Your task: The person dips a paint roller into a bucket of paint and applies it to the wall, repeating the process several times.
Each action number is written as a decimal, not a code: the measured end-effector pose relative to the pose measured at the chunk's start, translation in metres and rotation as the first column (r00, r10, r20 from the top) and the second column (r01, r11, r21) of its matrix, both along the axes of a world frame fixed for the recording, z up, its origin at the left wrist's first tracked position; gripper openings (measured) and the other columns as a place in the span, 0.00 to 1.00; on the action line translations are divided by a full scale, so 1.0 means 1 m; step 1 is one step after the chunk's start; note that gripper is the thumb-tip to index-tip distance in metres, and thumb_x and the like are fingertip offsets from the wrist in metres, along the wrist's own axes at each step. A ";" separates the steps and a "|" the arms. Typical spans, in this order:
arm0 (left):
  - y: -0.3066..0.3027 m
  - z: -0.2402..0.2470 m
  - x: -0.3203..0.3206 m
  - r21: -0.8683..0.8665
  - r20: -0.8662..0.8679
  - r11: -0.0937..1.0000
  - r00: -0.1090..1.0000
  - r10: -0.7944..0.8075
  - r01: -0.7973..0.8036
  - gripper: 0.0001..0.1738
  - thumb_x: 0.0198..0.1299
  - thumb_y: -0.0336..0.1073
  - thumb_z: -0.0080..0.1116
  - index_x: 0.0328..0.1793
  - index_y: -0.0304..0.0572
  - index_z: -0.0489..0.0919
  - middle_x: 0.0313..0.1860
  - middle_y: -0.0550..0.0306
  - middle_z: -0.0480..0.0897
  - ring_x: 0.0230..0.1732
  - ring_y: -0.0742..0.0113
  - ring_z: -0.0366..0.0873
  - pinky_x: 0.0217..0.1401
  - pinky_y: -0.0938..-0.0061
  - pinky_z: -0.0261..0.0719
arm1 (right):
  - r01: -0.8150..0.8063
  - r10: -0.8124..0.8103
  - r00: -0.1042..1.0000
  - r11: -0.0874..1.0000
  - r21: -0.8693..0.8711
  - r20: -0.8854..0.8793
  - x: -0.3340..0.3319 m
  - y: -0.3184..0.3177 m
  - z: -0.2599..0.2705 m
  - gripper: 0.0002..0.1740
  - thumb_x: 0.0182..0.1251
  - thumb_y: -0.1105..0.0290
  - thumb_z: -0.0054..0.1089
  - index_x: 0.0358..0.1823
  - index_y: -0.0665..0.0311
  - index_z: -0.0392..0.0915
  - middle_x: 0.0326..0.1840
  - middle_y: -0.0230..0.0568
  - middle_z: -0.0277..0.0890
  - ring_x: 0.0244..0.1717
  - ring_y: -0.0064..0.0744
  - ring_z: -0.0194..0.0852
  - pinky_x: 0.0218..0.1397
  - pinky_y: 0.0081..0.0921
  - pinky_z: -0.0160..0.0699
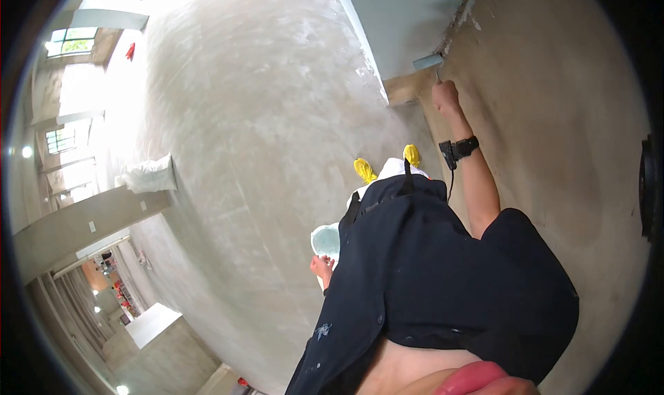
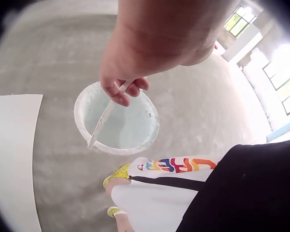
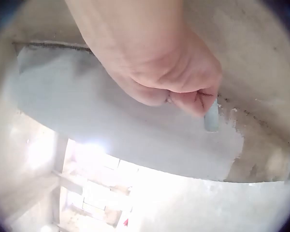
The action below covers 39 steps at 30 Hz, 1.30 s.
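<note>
1. We have the bare grey floor (image 1: 228, 118) spreading over the left and middle of the scene, with our two yellow shoes (image 1: 364, 170) on it.
2. The brown wall (image 1: 567, 139) fills the right side.
3. The pale blue panel (image 1: 408, 22) stands far off, left of that wall, and meets it along a dark, ragged seam (image 1: 460, 11). Its near end is a bare brown patch (image 1: 404, 89).
4. The bucket (image 2: 79, 116) is to the left of our body, well apart from the panel. Its inside is pale blue; how full it is, we cannot tell.
5. Our right hand (image 1: 447, 95) is out in front with its fingers curled tightly round the roller's handle, most of which the fist hides. This is the hand nearer the panel.
6. Our left hand (image 1: 322, 266) has its fingers hooked round the thin bucket handle (image 2: 102, 123), which slants down to the rim.
7. The roller (image 1: 427, 62) lies just beyond the right hand and slightly left, at the panel's near right corner beside the seam. Its long axis runs left to right, across the panel's narrow width, and the bare patch is just nearer and left of it. Whether it touches the surface, we cannot tell.
</note>
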<state>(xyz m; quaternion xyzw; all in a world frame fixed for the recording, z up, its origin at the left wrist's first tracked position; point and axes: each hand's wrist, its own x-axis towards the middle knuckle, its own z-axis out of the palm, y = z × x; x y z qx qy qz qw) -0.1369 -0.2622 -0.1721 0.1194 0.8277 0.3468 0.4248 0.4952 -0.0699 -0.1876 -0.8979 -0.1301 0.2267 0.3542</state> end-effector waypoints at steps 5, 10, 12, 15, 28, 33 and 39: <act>-0.012 -0.011 0.001 0.003 0.052 0.998 0.997 0.055 -0.056 0.13 0.59 0.39 0.46 0.33 0.34 0.68 0.25 0.50 0.75 0.23 0.61 0.73 0.23 0.64 0.75 | 0.050 -0.047 0.994 0.998 0.032 -0.097 -0.006 0.001 0.033 0.19 0.69 0.62 0.44 0.36 0.77 0.72 0.27 0.52 0.77 0.20 0.42 0.77 0.18 0.34 0.70; -0.001 -0.016 0.008 -0.018 0.078 0.997 0.994 0.076 -0.074 0.14 0.59 0.40 0.46 0.32 0.34 0.68 0.24 0.50 0.74 0.23 0.61 0.72 0.23 0.64 0.74 | -0.042 0.043 0.996 0.999 0.020 -0.083 -0.016 -0.001 0.111 0.22 0.70 0.62 0.43 0.35 0.79 0.74 0.33 0.63 0.79 0.32 0.59 0.80 0.34 0.43 0.77; -0.002 -0.014 0.006 -0.028 0.033 0.993 0.993 0.115 -0.114 0.15 0.60 0.40 0.46 0.33 0.33 0.68 0.24 0.50 0.74 0.23 0.61 0.73 0.23 0.64 0.75 | -0.208 0.216 0.960 0.976 -0.062 0.181 -0.060 -0.017 0.194 0.18 0.65 0.67 0.42 0.33 0.76 0.77 0.38 0.69 0.76 0.44 0.64 0.76 0.50 0.48 0.75; 0.004 -0.008 0.006 -0.074 0.013 0.996 0.998 0.057 -0.056 0.15 0.60 0.41 0.46 0.33 0.33 0.69 0.26 0.50 0.75 0.24 0.61 0.74 0.23 0.64 0.75 | -0.277 0.279 0.914 0.960 -0.051 0.293 -0.086 -0.012 0.191 0.16 0.64 0.69 0.42 0.29 0.73 0.77 0.33 0.69 0.76 0.43 0.63 0.76 0.47 0.48 0.76; 0.022 -0.020 -0.010 0.003 0.070 1.000 0.998 -0.003 0.002 0.14 0.61 0.42 0.45 0.33 0.36 0.69 0.25 0.52 0.75 0.24 0.64 0.74 0.25 0.66 0.76 | -0.250 0.289 0.836 0.957 -0.144 0.466 -0.120 -0.006 0.058 0.17 0.72 0.64 0.40 0.30 0.70 0.71 0.25 0.61 0.77 0.30 0.59 0.79 0.33 0.47 0.79; 0.028 -0.012 -0.002 0.011 0.045 0.999 0.998 0.035 -0.035 0.13 0.61 0.41 0.45 0.36 0.36 0.69 0.25 0.52 0.75 0.25 0.64 0.74 0.25 0.67 0.77 | -0.162 0.233 0.874 0.967 -0.197 0.426 -0.091 -0.009 0.057 0.15 0.71 0.67 0.38 0.36 0.71 0.72 0.32 0.62 0.78 0.36 0.60 0.79 0.40 0.48 0.79; 0.024 -0.020 -0.013 -0.028 0.072 0.999 0.997 0.038 -0.036 0.13 0.61 0.41 0.45 0.35 0.36 0.69 0.25 0.52 0.75 0.25 0.63 0.74 0.25 0.65 0.78 | -0.154 0.230 0.861 0.968 -0.199 0.453 -0.104 -0.001 0.046 0.14 0.70 0.68 0.40 0.37 0.71 0.72 0.32 0.61 0.78 0.36 0.59 0.80 0.42 0.48 0.79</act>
